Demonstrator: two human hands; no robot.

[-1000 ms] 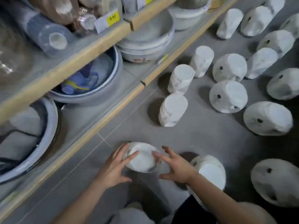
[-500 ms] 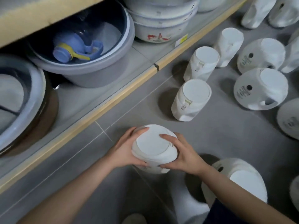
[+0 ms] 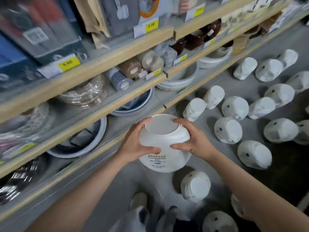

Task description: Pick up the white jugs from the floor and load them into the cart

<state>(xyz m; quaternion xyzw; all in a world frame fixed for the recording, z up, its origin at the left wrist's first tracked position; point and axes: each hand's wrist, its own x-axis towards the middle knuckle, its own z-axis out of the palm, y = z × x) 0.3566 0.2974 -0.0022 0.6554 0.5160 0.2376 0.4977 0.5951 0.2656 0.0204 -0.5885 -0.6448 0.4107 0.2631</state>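
Above the floor (image 3: 209,136), the left hand (image 3: 133,144) and right hand (image 3: 194,141) are clasping the white jug (image 3: 164,143); their grip on its smooth sides is risking a slip onto the other jugs (image 3: 228,129).

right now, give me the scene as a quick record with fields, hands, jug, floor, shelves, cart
held jug: white jug, lifted clear of the floor, flat end toward the camera, printed label on its side
left hand: left hand grips the jug's left side
right hand: right hand grips its right side
floor: grey floor with many more white jugs, such as the nearest floor jug
shelves: wooden-edged shelves to the left, holding basins and rolled goods, yellow price tags
cart: not in view
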